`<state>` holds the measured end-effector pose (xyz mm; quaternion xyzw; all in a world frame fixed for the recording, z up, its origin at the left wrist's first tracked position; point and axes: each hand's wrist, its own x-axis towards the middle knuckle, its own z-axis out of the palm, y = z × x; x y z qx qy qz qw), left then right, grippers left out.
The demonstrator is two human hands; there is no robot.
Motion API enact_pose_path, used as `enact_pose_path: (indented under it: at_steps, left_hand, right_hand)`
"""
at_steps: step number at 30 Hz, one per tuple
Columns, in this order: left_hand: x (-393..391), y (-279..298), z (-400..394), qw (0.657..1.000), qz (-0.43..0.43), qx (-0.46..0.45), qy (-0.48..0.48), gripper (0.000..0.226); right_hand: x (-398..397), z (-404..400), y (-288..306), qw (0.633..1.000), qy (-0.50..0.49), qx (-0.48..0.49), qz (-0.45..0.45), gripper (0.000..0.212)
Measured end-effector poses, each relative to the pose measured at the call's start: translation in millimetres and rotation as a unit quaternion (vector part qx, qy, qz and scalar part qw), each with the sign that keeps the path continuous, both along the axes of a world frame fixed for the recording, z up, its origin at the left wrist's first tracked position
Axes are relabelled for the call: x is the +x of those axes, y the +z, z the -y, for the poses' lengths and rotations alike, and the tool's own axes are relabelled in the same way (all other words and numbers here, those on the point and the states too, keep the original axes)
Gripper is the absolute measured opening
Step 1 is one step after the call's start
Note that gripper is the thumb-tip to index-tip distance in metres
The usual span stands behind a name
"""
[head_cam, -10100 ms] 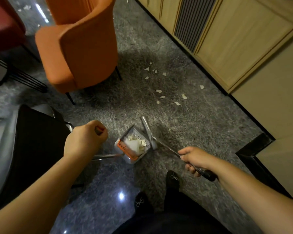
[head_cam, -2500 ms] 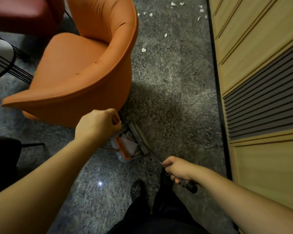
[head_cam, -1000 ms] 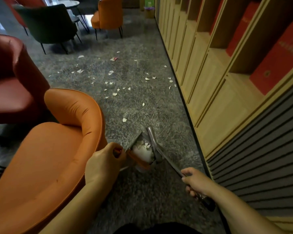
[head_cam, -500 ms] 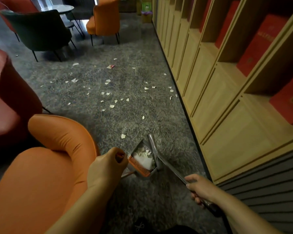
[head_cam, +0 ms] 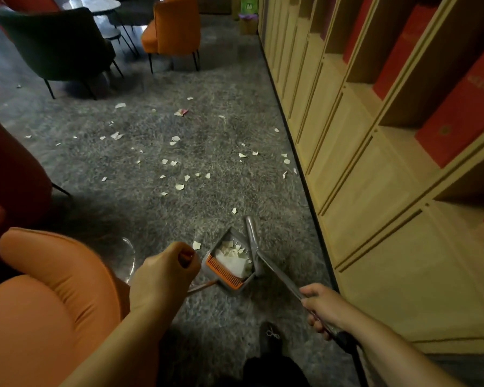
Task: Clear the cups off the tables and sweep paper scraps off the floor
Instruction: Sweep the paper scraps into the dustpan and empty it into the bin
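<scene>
Grey shaggy carpet [head_cam: 207,141] carries scattered white paper scraps [head_cam: 179,186]. Left hand [head_cam: 162,277] fists the grey dustpan [head_cam: 229,263] handle; right hand [head_cam: 324,305] grips the broom [head_cam: 253,241]. Tilting the full pan risks spilling.

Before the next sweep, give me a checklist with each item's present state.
1. Left hand grips the dustpan handle: ok.
2. Right hand grips the broom handle: ok.
3. Dustpan has room: cannot tell; a pile of paper already lies in it.
4. Broom head sits beside the pan's right edge, ready to sweep in: ok.
5. Nearest paper scraps lie just beyond the pan's mouth, reachable: ok.
6. Floor swept: not ok; many scraps still dot the carpet ahead, some against the wooden cabinets.
</scene>
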<state>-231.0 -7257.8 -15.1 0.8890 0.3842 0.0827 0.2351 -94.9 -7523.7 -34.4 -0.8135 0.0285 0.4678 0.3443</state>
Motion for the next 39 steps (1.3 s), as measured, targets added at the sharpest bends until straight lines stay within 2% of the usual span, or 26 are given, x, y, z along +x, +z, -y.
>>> enact_pose_path:
  at_steps: [9, 16, 20, 27, 39]
  left_hand:
    - [60, -6, -37, 0.996, -0.002, -0.008, 0.092, 0.010]
    - [63, -5, -67, 0.981, -0.034, -0.015, 0.193, 0.009]
    - [66, -11, -93, 0.972, -0.085, -0.033, 0.217, 0.010]
    - [86, -33, -152, 0.966, -0.129, -0.040, 0.222, 0.012]
    - [137, -61, -235, 0.969, -0.175, -0.041, 0.166, 0.013]
  right_hand:
    - [129, -65, -9, 0.996, 0.084, -0.001, -0.015, 0.038]
    - [184, -128, -30, 0.990, 0.135, -0.009, -0.036, 0.033]
    - [209, -169, -50, 0.986, 0.163, -0.012, -0.039, 0.032]
    - [245, -240, -67, 0.979, 0.195, -0.032, -0.059, 0.032]
    - [295, -322, -71, 0.961, 0.270, -0.042, -0.049, 0.034]
